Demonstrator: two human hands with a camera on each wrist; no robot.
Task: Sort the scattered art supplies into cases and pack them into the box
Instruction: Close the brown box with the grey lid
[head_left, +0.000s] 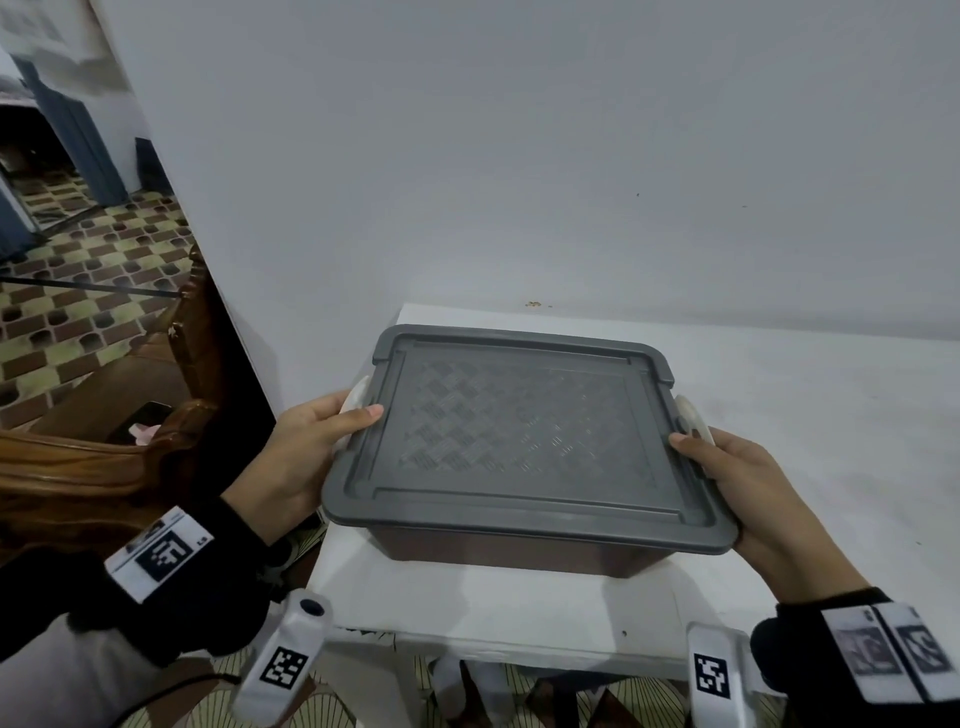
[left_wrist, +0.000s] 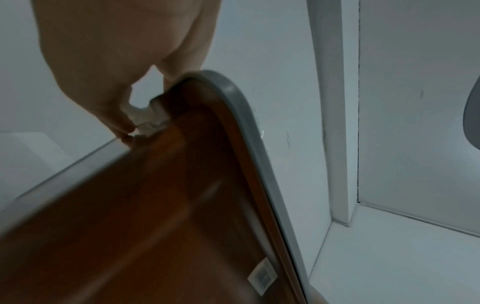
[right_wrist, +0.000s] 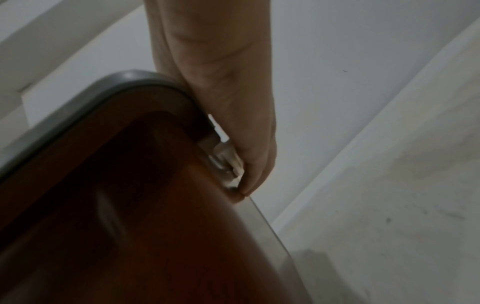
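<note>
A brown plastic box (head_left: 519, 556) with a grey patterned lid (head_left: 519, 431) is at the left end of a white table (head_left: 810, 415); whether it rests on the table or is lifted I cannot tell. My left hand (head_left: 306, 447) grips its left side, thumb on the lid, fingers curled under the white latch (head_left: 358, 400). My right hand (head_left: 737, 478) grips the right side the same way at the other white latch (head_left: 688, 415). In the left wrist view the fingers (left_wrist: 114, 115) hook the latch (left_wrist: 145, 119); in the right wrist view the fingers (right_wrist: 249, 160) curl on the latch (right_wrist: 223, 162). The box's contents are hidden.
A white wall (head_left: 519, 156) stands right behind the table. A carved wooden chair (head_left: 130, 457) is to the left, with patterned floor tiles (head_left: 78, 291) beyond it. The table's left edge lies just beside the box.
</note>
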